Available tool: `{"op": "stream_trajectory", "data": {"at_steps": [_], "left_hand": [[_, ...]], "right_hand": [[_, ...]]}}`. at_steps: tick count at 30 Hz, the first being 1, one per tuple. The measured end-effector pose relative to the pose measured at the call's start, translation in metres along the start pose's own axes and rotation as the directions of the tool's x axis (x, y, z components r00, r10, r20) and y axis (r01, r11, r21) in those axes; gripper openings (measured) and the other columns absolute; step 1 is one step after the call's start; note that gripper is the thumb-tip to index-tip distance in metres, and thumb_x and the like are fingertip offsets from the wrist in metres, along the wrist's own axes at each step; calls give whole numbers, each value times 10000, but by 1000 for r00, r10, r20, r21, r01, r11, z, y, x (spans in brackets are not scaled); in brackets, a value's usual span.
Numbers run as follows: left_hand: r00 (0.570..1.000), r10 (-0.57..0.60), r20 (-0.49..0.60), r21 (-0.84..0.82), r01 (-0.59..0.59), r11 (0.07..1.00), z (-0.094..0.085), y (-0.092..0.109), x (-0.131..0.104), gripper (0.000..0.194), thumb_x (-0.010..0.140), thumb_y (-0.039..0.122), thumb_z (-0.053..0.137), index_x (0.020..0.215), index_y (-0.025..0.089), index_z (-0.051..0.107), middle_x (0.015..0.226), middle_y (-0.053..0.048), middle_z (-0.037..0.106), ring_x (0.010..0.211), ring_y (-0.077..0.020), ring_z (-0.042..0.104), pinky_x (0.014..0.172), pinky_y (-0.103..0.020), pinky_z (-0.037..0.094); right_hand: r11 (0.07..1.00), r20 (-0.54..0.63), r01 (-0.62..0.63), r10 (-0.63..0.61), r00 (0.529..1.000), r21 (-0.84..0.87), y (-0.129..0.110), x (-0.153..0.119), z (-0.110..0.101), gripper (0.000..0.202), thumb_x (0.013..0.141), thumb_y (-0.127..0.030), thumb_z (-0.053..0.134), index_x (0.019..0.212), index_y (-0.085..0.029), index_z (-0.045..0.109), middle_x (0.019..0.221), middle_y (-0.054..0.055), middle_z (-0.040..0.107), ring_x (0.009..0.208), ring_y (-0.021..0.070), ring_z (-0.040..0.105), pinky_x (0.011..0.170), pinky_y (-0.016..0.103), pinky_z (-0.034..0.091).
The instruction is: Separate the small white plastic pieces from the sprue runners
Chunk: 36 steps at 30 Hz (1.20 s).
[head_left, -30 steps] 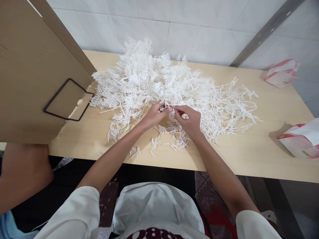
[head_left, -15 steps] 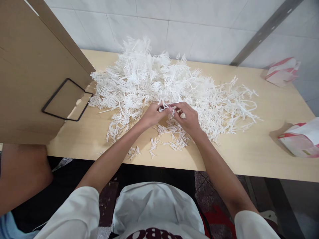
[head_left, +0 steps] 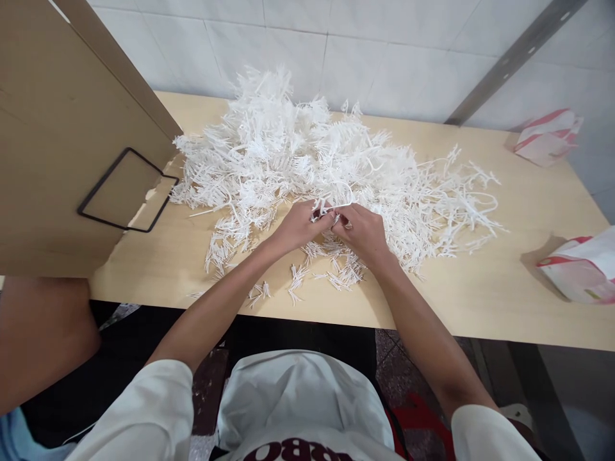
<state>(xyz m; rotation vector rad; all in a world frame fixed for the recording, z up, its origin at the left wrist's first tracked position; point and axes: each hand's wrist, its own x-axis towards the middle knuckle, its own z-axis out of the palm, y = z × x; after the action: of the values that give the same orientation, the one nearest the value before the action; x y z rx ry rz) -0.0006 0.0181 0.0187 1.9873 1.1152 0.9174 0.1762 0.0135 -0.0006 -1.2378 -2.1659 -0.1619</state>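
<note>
A big heap of white branched plastic strands (head_left: 307, 147) spreads over the wooden table. At its front edge my left hand (head_left: 303, 224) and my right hand (head_left: 359, 229) meet, fingertips pinched close together. Between them is one white branched plastic piece (head_left: 343, 192), whose curved stem arches up above the fingers. Both hands are closed on this piece; its lower part is hidden by the fingers. Small loose white sprigs (head_left: 298, 278) lie on the table in front of and below the hands.
At the left stands a cardboard panel (head_left: 81, 141), with a black wire frame (head_left: 129, 192) against its lower edge. Two red-and-white paper bags (head_left: 548, 137) rest at the right side of the table (head_left: 471, 288). Another person's arm (head_left: 45, 339) shows at lower left. A tiled wall (head_left: 384, 57) rises behind.
My hands have drawn closer together, fingertips now nearly touching. The white piece's stem has turned and now curves upward. The heap looks the same.
</note>
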Motion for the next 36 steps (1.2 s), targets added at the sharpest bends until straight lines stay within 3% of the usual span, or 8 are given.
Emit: {"op": "stream_trajectory", "data": {"at_steps": [5, 11, 14, 18, 22, 26, 31, 36], "left_hand": [[998, -52, 46, -75, 55, 996, 0, -2, 2, 271, 867, 374, 492, 774, 151, 614, 706, -8, 594, 671, -129, 494, 647, -269, 369], [998, -17, -53, 87, 22, 996, -1, 0, 1, 206, 805, 276, 511, 633, 182, 447, 564, 44, 429, 553, -94, 371, 559, -254, 293], [997, 17, -78, 136, -6, 991, 0, 1, 0, 219, 789, 246, 530, 618, 189, 405, 559, 47, 420, 546, -90, 356, 556, -254, 284], [995, 55, -83, 104, -46, 994, 7, -4, 0, 276, 856, 343, 521, 640, 183, 459, 574, 35, 470, 552, -93, 398, 569, -255, 306], [995, -8, -104, -19, 6, 1000, 6, -10, 3, 297, 888, 405, 512, 727, 164, 577, 633, 15, 564, 605, -105, 488, 597, -243, 366], [994, 56, -93, -83, -64, 994, 0, -12, 6, 398, 922, 501, 470, 817, 156, 639, 695, -10, 629, 662, -121, 557, 674, -255, 416], [992, 86, -89, -84, -94, 992, -2, -11, 5, 481, 918, 579, 449, 802, 159, 653, 738, -35, 666, 716, -146, 591, 715, -274, 430], [995, 84, -60, -72, -89, 993, -2, -10, 5, 474, 896, 581, 486, 726, 160, 622, 682, -21, 604, 675, -144, 535, 683, -284, 395]], "right_hand": [[997, 110, 16, -8, 994, -73, 2, 1, -2, 215, 825, -205, 484, 836, -181, 697, 676, 48, 680, 620, 153, 556, 561, 274, 301], [980, 277, -82, 132, 952, -184, -14, 5, -6, 297, 854, -314, 479, 688, -184, 688, 614, 46, 675, 553, 146, 524, 546, 284, 202], [974, 247, -149, 188, 950, -169, -12, 5, -7, 331, 836, -313, 461, 598, -177, 648, 569, 43, 643, 526, 135, 487, 540, 284, 199], [956, 89, -281, 288, 954, -81, -1, 4, -8, 312, 808, -288, 467, 548, -174, 596, 560, 44, 614, 532, 134, 474, 538, 284, 255], [962, 67, -226, 218, 974, 151, 1, 4, -11, 354, 923, -374, 429, 734, -184, 660, 676, 33, 656, 618, 140, 540, 600, 278, 352], [943, 109, -169, 143, 984, 288, -1, 5, -9, 332, 970, -446, 436, 1011, -215, 672, 893, 40, 698, 770, 152, 601, 674, 272, 421], [952, 117, -78, 45, 992, 295, 4, 3, -3, 326, 976, -437, 431, 938, -214, 665, 791, 28, 672, 724, 154, 581, 666, 285, 420], [929, 188, -146, 85, 978, 339, 2, 5, -9, 360, 977, -482, 422, 914, -211, 650, 791, 21, 656, 720, 146, 569, 656, 283, 403]]}}
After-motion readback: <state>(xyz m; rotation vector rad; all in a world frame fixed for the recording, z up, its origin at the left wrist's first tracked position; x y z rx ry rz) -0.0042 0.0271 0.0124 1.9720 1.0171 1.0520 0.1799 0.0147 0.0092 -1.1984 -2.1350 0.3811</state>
